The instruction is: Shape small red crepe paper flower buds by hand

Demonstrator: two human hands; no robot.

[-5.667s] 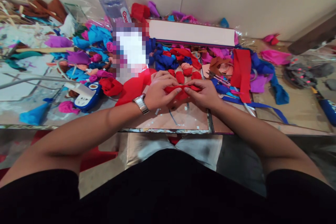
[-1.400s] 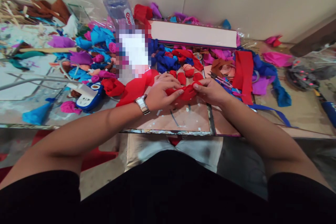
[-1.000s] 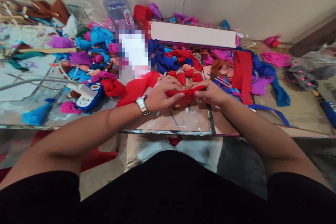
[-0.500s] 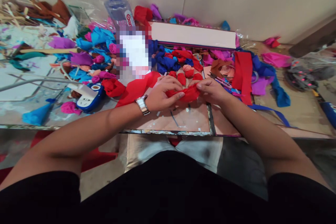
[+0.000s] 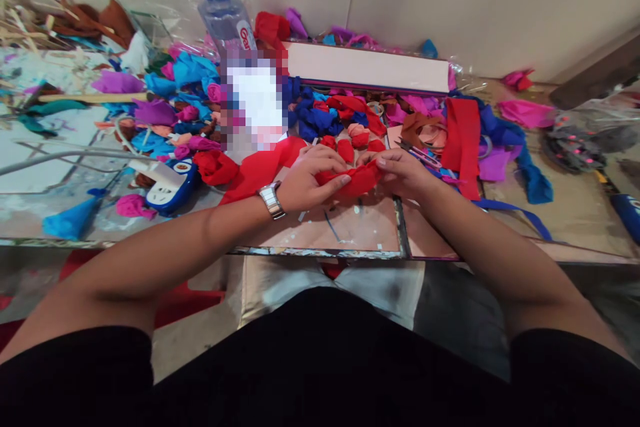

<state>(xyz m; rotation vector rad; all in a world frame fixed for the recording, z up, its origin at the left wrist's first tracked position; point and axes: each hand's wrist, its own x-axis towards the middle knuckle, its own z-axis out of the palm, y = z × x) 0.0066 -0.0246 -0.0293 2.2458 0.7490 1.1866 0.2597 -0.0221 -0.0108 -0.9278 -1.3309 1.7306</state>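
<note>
Between my two hands a strip of red crepe paper (image 5: pixel 357 180) is stretched over the near part of the table. My left hand (image 5: pixel 317 172), with a metal-band watch (image 5: pixel 272 200) on the wrist, is closed on the left part of the strip, thumb lying along it. The fingers of my right hand (image 5: pixel 400 170) pinch its right end. A longer red piece (image 5: pixel 265 167) runs out to the left under my left wrist; whether it joins the strip is hidden. Several small rolled red and peach paper flowers (image 5: pixel 359 137) lie just beyond my hands.
A plastic bottle (image 5: pixel 225 20) stands at the back left, near a blurred bright rectangle. A blue-and-white power socket (image 5: pixel 170 187) with a cable sits to the left. Scissors (image 5: pixel 420 153) lie by my right hand. Coloured paper scraps and a long pale box (image 5: pixel 367 67) cover the back.
My right fingertips have shifted very slightly along the red strip, and its right end has tilted a little. The left hand stays almost still.
</note>
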